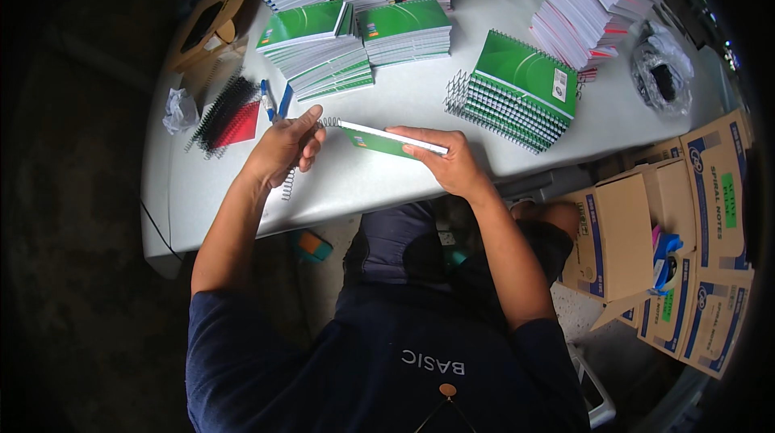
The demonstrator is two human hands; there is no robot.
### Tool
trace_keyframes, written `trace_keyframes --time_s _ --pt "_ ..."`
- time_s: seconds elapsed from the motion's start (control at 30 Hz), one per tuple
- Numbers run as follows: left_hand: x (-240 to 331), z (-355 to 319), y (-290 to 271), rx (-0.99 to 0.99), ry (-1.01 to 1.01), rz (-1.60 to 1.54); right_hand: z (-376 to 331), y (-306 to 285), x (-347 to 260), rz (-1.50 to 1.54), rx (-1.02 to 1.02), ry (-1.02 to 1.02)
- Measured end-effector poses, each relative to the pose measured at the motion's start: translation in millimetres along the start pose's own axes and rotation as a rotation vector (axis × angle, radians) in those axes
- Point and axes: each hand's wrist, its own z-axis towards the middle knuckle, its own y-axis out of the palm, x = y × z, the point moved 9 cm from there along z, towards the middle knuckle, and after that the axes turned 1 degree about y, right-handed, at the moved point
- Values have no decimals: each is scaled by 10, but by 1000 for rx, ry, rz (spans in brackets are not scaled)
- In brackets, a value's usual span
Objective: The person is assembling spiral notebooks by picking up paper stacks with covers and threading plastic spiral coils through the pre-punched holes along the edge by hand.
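Observation:
My right hand (449, 160) grips a green-covered notebook (378, 142) by its right end, thumb on the white page edge. The notebook is held tilted just above the near side of the table. My left hand (289, 145) is closed around a dark spiral coil (288, 185). One end of the coil hangs below the left hand; the other meets the notebook's left corner. How far it runs through the holes cannot be made out. Beyond my left hand lies a blue-handled tool (267, 100), its kind unclear, beside a heap of loose black coils (222, 114) and a red sheet (240, 126).
Green notebooks without visible coils are stacked (327, 62) at the middle back, with a second stack (408, 33) beside. Coil-bound ones (525, 70) are piled to the right. Taller paper stacks (593, 1) stand behind. Cardboard boxes (622, 231) sit low at right, past the table edge.

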Motion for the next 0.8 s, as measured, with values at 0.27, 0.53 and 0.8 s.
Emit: trace_keyframes --time_s 0.27,0.53,0.8 --pt "672 -273 471 102 709 1277 -13 -22 -23 -17 42 59" --pt "885 -671 773 502 1091 1497 -87 37 -114 -201 83 -96" --pt "944 -689 858 561 941 1659 -208 44 -118 -187 106 -54"
